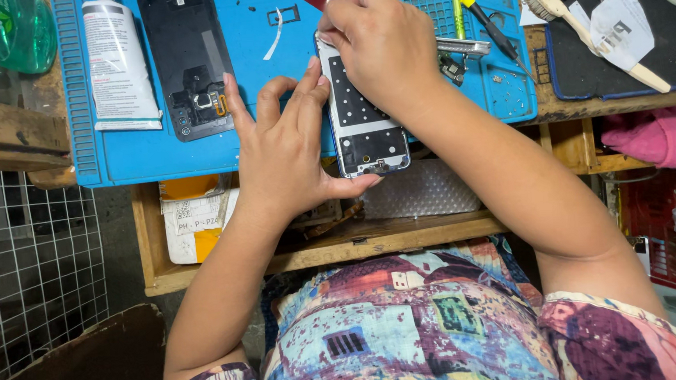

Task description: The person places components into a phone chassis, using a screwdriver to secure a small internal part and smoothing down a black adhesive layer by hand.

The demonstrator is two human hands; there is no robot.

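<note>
At the near edge of the blue mat (pixel 148 158), the left hand (pixel 285 150) grips the opened phone (pixel 361 122) between thumb and fingers; the right hand (pixel 380 43), at 1 o'clock, pinches its top, fingers together.

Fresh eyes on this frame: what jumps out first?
Both hands meet over an opened phone body at the near edge of the blue work mat: the left hand grips its side, the right hand presses on its top end. Left on the mat lie a black back cover and a white tube.
</note>
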